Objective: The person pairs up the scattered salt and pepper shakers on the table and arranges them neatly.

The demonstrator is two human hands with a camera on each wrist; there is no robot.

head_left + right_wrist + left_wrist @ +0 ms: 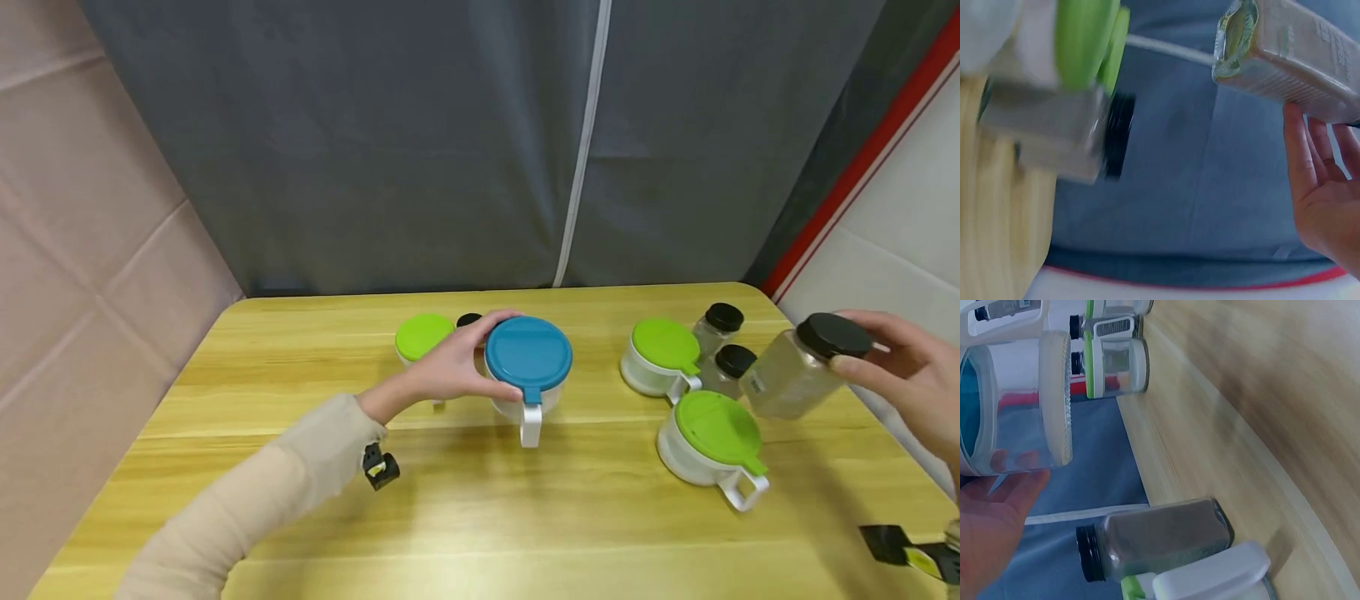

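Note:
My left hand (453,367) grips a round glass seasoning jar (528,350) with a blue lid and white handle, thumb at the near side and fingers at the far side. The left wrist view shows this jar's glass body (1019,406) raised over the table, with fingertips against the glass. At the far right, my right hand (907,367) pinches a square spice jar (791,379) near its black lid. That jar is tilted and held up above the table; the right wrist view shows its square body (1310,59) and ribbed side, fingers beneath it.
Two green-lidded jars (716,429) with white handles stand on the right of the wooden table (465,533), near two smaller black-lidded jars (723,317). Behind my left hand are another green-lidded jar (423,335) and a black-lidded jar (1160,537). A grey curtain (375,167) hangs behind.

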